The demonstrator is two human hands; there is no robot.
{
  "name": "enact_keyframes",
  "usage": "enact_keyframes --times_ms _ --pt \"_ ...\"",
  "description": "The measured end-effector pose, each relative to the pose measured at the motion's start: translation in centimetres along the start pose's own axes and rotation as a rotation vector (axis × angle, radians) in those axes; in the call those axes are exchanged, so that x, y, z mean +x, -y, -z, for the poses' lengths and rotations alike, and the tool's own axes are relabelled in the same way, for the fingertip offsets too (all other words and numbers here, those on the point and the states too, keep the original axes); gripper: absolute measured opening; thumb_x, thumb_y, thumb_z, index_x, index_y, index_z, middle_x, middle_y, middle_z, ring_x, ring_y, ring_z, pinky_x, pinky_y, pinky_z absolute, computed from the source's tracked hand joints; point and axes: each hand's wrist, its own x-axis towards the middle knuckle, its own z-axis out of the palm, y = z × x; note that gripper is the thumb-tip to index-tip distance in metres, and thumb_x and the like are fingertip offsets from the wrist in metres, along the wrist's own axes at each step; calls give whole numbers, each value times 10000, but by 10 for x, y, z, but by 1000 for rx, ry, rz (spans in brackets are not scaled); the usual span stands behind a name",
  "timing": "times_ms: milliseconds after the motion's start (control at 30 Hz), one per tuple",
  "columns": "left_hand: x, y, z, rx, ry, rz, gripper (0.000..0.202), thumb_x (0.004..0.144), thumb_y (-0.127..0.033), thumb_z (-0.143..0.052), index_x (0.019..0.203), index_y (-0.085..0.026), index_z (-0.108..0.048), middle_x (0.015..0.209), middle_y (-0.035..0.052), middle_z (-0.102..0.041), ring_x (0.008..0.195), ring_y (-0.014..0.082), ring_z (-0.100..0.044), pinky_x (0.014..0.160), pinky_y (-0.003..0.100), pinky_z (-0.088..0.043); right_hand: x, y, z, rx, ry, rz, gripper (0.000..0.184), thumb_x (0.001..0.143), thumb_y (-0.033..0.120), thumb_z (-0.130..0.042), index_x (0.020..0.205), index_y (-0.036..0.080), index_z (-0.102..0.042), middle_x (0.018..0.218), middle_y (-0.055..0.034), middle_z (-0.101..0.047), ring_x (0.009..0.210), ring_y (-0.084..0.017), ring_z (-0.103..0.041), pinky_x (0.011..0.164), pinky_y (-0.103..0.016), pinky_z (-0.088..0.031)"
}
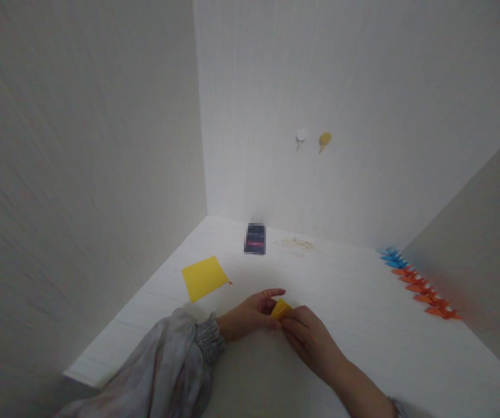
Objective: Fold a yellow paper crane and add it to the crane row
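Between my two hands is a small folded piece of yellow paper [280,309], held a little above the white table. My left hand [256,310] grips its left side, with a ring on one finger and the index finger stretched out past the paper. From the right, my right hand [308,334] pinches the paper's lower right edge. The fingertips partly cover the folds, so its exact shape is hard to make out. A flat sheet of yellow paper [205,278] lies on the table beyond my left forearm.
A row of folded blue paper figures [392,258] and orange paper figures [428,295] lines the table's right edge. A dark, pixelated object [255,239] is at the back by the wall. Two hooks, one white [301,137] and one yellow [325,139], are on the back wall.
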Motion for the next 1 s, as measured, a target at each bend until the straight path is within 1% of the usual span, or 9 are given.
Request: enact_keyframes --times_ms 133,267,367,500,567,633,767,867,1000 --pt "1 0 -2 -17 -46 -12 647 550 -76 -679 1131 -161 -406 893 48 -583 794 137 -551 755 300 -376 1 0 0 83 -87 -87 120 794 186 -467 830 191 -581 799 -62 -552 759 -164 -510 658 -302 -449" --pt "-2 -6 -10 -38 -149 -70 603 527 -70 -683 1063 -177 -428 907 39 -554 814 144 -544 730 284 -396 3 -4 -2 197 -281 -323 131 782 226 -475 905 187 -496 834 -69 -496 771 -176 -498 669 -328 -453" --pt "-4 -9 -15 -40 -228 -146 493 560 -91 -672 971 -206 -425 926 24 -533 840 157 -544 731 310 -414 1 -9 -8 440 -253 -449 250 801 263 -448 1035 198 -385 817 -52 -500 745 -162 -510 670 -317 -461" --pt "-4 -8 -17 -61 -233 -168 327 626 -157 -640 886 -171 -443 962 41 -535 873 163 -545 800 337 -400 -2 -13 -15 698 -209 -420 477 757 282 -523 1153 221 -264 1005 -90 -505 882 -180 -518 782 -351 -434" --pt "-4 -8 -16 -66 -230 -165 291 658 -188 -619 897 -154 -456 967 55 -547 887 161 -544 838 341 -381 -2 -12 -16 746 -239 -451 490 738 278 -552 1138 232 -273 983 -77 -514 877 -177 -522 788 -351 -429" --pt "-3 -7 -16 -42 -233 -166 296 666 -211 -616 913 -147 -466 951 59 -561 883 158 -544 841 337 -381 1 -10 -15 823 -274 -493 427 745 289 -544 1093 242 -300 901 -51 -525 824 -166 -536 747 -336 -445" --pt "-1 -5 -15 35 -266 -154 282 669 -291 -609 877 -144 -488 888 45 -578 818 143 -552 775 309 -411 6 -8 -14 984 -293 -517 382 731 339 -551 1025 253 -322 816 -26 -526 716 -153 -550 638 -306 -467" --pt "1 -2 -13 104 -312 -134 288 667 -348 -598 832 -134 -496 823 36 -577 747 124 -549 703 274 -420 6 -8 -17 1011 -280 -531 389 720 361 -552 1015 255 -321 808 -23 -519 697 -152 -545 603 -299 -466" --pt "4 3 -7 214 -349 -144 302 608 -321 -650 769 -125 -486 697 6 -546 624 95 -524 587 225 -398 6 -4 -19 1058 -252 -546 389 719 377 -540 1019 260 -321 828 -30 -516 733 -166 -545 603 -306 -467"
